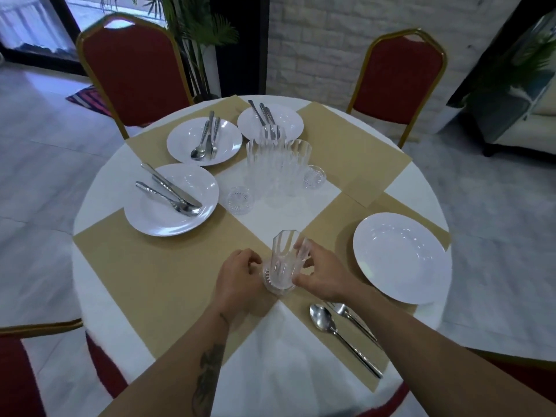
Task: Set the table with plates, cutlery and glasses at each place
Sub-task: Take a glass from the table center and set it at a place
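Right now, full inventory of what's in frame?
plates with cutlery: 3, white, left and far side
bare plate: 1, white, near right
spoon, fork: 1 each, silver, near-right mat beside the bare plate
grouped glasses: several, count unclear, clear, table centre
discs: 2, clear ribbed, either side of the group
held glass: 1, clear, near-left mat's corner
placemats: 4, tan, one per side
tablecloth: 1, white, round table
chairs: 2 whole, red with gold frames, far side; red parts at the near edge
plant: 1, green, behind the far-left chair
left hand: fingers curled at the held glass's base
right hand: fingers curled round the held glass
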{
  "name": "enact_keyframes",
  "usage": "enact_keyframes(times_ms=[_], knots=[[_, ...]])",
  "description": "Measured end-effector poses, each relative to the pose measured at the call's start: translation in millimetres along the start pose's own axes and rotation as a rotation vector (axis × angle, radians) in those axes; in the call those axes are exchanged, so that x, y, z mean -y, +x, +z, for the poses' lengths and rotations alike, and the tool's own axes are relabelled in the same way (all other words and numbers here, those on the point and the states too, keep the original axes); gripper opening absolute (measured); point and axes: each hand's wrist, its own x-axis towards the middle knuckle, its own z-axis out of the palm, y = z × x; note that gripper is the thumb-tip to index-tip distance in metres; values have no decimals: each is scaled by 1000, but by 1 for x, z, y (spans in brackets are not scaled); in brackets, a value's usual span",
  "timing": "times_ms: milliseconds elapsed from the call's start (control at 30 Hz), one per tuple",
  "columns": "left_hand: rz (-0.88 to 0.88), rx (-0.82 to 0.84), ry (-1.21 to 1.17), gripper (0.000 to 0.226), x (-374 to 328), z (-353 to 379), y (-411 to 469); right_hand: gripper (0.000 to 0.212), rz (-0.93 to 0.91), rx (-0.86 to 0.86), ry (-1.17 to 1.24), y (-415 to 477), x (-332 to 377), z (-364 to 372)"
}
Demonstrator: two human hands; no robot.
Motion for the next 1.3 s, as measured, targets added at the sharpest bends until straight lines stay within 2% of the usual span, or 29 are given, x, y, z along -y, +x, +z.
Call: enact_keyframes(times_ms=[167,367,567,667,833,967,1133,1300], knots=[[21,29,-54,23,-23,-17,44,50,117,-50,14,18,-13,-24],[53,88,-118,19,-70,-15,108,48,196,-178,55,61,-25,-64],[-96,207,-196,83,-96,26,162,60,221,-262,19,137,-38,-105],[-141,180,-228,100,-96,46,179,71,199,-241,-84,177,-47,-114],[-148,103,-221,104,-91,58,200,87,135,-205,-225,225,-53,-111],[-147,12,-229,82,-97,67,203,101,80,-213,-302,249,-53,-101],[-170,-86,-102,72,-114,75,205,94,32,-298,-370,257,-51,-93],[-177,-60,-141,68,-133,72,206,93,91,-424,-261,236,-70,-128]])
